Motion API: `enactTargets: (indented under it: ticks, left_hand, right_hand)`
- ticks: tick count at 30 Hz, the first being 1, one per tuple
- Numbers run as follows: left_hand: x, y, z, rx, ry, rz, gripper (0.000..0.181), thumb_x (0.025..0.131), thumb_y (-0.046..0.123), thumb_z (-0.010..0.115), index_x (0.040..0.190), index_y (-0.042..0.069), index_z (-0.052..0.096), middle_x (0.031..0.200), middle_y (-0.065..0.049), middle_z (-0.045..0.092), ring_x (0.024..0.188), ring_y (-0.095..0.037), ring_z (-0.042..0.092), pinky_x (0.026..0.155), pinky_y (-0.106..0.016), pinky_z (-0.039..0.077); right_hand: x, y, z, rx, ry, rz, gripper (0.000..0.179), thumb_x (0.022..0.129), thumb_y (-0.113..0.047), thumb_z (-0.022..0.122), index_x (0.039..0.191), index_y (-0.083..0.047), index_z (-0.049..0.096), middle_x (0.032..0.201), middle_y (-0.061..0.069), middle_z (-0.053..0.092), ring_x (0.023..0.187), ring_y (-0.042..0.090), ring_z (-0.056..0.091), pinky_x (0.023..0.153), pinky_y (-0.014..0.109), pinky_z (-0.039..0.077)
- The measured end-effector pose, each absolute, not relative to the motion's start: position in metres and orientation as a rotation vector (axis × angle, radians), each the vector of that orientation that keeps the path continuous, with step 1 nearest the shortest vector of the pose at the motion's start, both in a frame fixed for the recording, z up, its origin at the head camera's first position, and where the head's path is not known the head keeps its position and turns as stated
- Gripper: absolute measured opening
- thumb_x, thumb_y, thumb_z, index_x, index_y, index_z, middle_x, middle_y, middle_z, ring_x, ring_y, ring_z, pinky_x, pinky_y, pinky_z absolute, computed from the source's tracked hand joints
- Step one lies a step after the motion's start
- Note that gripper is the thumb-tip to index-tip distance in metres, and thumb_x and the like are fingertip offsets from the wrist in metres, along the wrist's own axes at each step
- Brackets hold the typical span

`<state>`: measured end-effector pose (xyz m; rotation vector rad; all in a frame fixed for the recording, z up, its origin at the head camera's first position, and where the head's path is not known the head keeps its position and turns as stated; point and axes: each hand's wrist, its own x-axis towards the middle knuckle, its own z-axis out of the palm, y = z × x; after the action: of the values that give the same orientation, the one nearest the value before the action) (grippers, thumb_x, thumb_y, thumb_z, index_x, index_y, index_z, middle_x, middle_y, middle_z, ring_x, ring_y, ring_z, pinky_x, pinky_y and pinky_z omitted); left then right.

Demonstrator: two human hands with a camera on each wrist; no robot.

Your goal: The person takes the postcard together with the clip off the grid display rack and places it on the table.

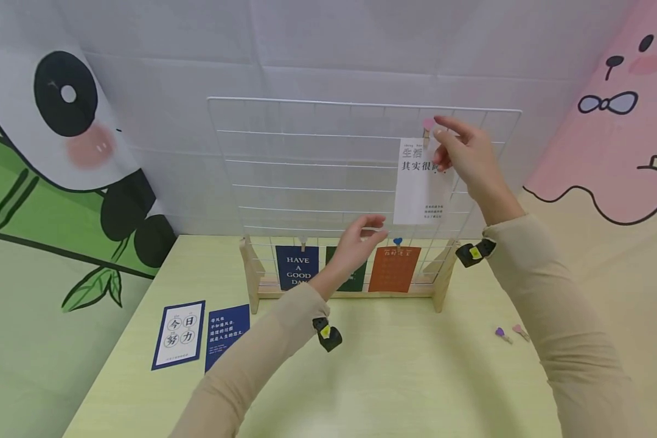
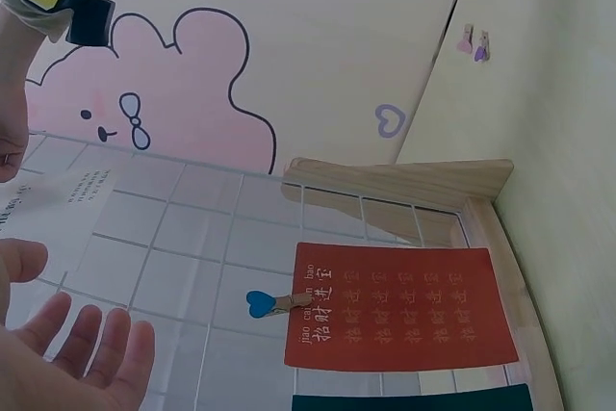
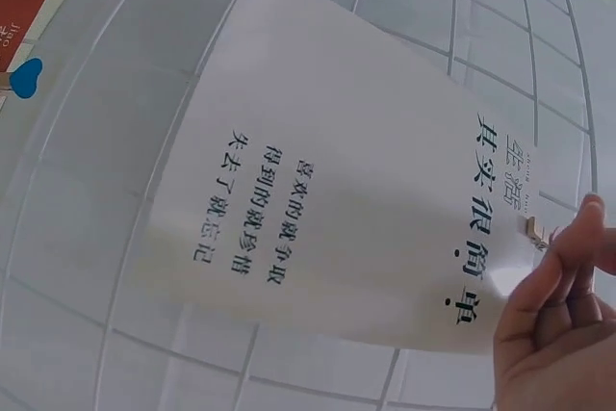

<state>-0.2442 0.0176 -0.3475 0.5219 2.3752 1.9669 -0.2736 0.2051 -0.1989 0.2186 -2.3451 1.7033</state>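
Your right hand (image 1: 469,157): pinching clip (image 1: 428,124) on white card (image 1: 416,191); left hand (image 1: 356,248): hovering relaxed; hanging below: three cards (image 1: 395,272); waiting leftward: two cards (image 1: 177,336).

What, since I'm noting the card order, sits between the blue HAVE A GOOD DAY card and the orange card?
In the head view, a dark green card sits between them, partly hidden by the left hand.

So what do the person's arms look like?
The left sleeve and right sleeve are long, beige and wrinkly. Each carries a small black piece with a yellow patch. The left grip and right grip are bare.
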Motion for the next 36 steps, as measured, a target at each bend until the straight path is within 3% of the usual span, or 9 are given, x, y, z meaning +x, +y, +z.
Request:
enactTargets:
  ticks: [10,24,36]
  left_hand:
    - [-0.247,0.028,-0.348,0.519,2.331,1.98,0.031,0.088,0.022,0.055,0.118,0.016,0.051,0.109,0.004,0.052,0.096,-0.014,0.048,0.076,-0.027,0.045]
    - [-0.253,0.039,-0.343,0.467,2.296,2.017,0.032,0.088,0.023,0.056,0.118,0.013,0.051,0.109,0.005,0.053,0.096,-0.01,0.051,0.076,-0.028,0.045]
    - [-0.26,0.049,-0.336,0.349,2.173,2.178,0.026,0.088,0.012,0.054,0.113,0.005,0.052,0.095,-0.001,0.06,0.084,-0.011,0.058,0.073,-0.024,0.048]
  right_hand:
    - [-0.28,0.2,-0.195,0.2,-2.36,1.748,0.053,0.085,-0.038,0.055,0.131,-0.014,0.043,0.064,0.007,0.051,0.05,0.014,0.047,0.05,0.02,0.044]
    - [-0.286,0.191,-0.189,0.113,-2.326,1.809,0.042,0.09,-0.027,0.05,0.128,-0.009,0.046,0.062,0.006,0.05,0.044,0.011,0.045,0.044,0.016,0.043]
    - [-0.29,0.19,-0.187,0.04,-2.314,1.759,0.036,0.089,-0.022,0.052,0.12,-0.003,0.053,0.069,0.005,0.049,0.047,0.008,0.044,0.043,0.015,0.04]
